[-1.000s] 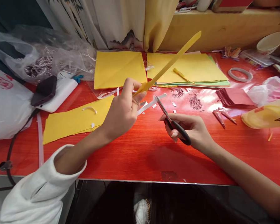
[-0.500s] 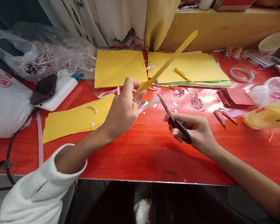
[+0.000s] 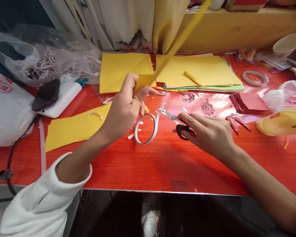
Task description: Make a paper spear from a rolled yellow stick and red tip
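Note:
My left hand (image 3: pixel 124 110) is closed, pinching a long yellow paper strip (image 3: pixel 172 52) that slants up to the right. Below its fingertips hangs a roll of white tape (image 3: pixel 136 133), apparently held by the lower fingers. A loose tape end (image 3: pixel 157 118) curls up from the roll's right side. In my right hand (image 3: pixel 212 133) are black-handled scissors (image 3: pixel 172 117), their blades pointing left. The blade tips meet or overlap the loose tape end; I cannot tell whether they touch it. Small white scraps (image 3: pixel 130 135) lie near the roll.
Yellow sheets (image 3: pixel 127 70) and a paper stack (image 3: pixel 199 70) lie at the back of the red table (image 3: pixel 128 168). Cut yellow pieces (image 3: pixel 74 128) are at left, near a phone (image 3: pixel 46 93). Dark red papers (image 3: pixel 250 100), another tape roll (image 3: pixel 255 79) and a yellow cup (image 3: pixel 281 121) sit right.
The tape roll has swung into view below my left hand. The yellow strip has risen. My right hand has turned palm down, and the scissor blades now point more to the left.

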### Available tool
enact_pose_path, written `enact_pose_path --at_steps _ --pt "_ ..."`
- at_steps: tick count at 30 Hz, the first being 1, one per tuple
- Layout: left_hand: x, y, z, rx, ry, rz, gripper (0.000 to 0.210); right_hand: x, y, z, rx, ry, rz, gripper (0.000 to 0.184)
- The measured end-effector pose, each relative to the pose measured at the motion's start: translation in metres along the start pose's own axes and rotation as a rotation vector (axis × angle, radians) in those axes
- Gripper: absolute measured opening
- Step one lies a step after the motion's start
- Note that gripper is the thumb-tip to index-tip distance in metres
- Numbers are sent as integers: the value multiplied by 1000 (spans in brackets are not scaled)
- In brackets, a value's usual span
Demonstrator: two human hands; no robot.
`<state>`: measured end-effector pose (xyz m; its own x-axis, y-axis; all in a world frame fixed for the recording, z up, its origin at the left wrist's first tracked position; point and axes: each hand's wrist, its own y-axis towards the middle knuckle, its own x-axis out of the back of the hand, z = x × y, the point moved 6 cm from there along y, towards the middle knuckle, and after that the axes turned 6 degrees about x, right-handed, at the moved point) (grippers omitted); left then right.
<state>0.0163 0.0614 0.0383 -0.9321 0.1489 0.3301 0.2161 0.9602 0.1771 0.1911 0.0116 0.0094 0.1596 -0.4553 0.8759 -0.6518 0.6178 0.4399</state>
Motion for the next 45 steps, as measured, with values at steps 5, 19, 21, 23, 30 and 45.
enact_pose_path --at_steps 5,19,21,23,30,45 --pt "-14 -7 0 166 54 221 12 7 3 7 58 -73 11 22" --pt "-18 -5 19 262 -19 294 26 4 3 11 103 -38 21 22" --pt "-18 -4 22 260 -74 281 25 1 2 9 56 24 31 21" --pt "-14 -1 23 242 -119 235 25 -5 1 5 -5 103 50 21" --pt "8 7 17 176 -38 151 26 -33 -4 -7 -130 218 271 33" --pt "-16 -2 21 278 134 348 28 -21 1 2 160 151 332 39"
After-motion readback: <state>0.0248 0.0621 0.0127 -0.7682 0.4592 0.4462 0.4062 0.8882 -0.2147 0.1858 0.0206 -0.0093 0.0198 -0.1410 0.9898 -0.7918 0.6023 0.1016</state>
